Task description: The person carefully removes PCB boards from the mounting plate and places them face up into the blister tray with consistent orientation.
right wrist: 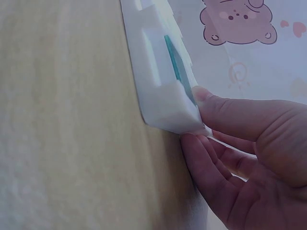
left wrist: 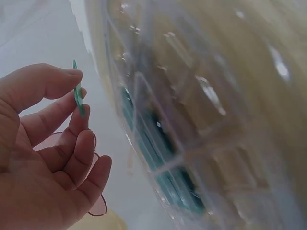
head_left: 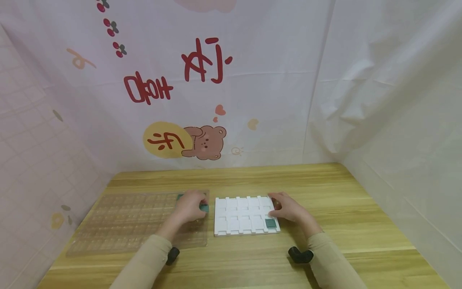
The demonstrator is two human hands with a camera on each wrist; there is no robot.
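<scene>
My left hand (head_left: 188,205) is over the right end of a clear plastic tray (head_left: 126,218). Between thumb and fingers it pinches a small thin green circuit board (left wrist: 78,96), seen edge-on in the left wrist view. More green boards (left wrist: 165,179) lie in the clear tray's pockets close to that hand. At the right side of a white slotted tray (head_left: 225,224), my right hand (head_left: 289,208) grips the edge, with the thumb (right wrist: 225,112) on top and fingers against the side. One green board (head_left: 270,223) sits in the white tray's near right pocket.
Both trays lie side by side on a wood-grain table (head_left: 249,261), the clear one on the left. A printed white cloth (head_left: 270,100) hangs behind the table and along its sides. Black curved pieces (head_left: 300,255) show at both wrists.
</scene>
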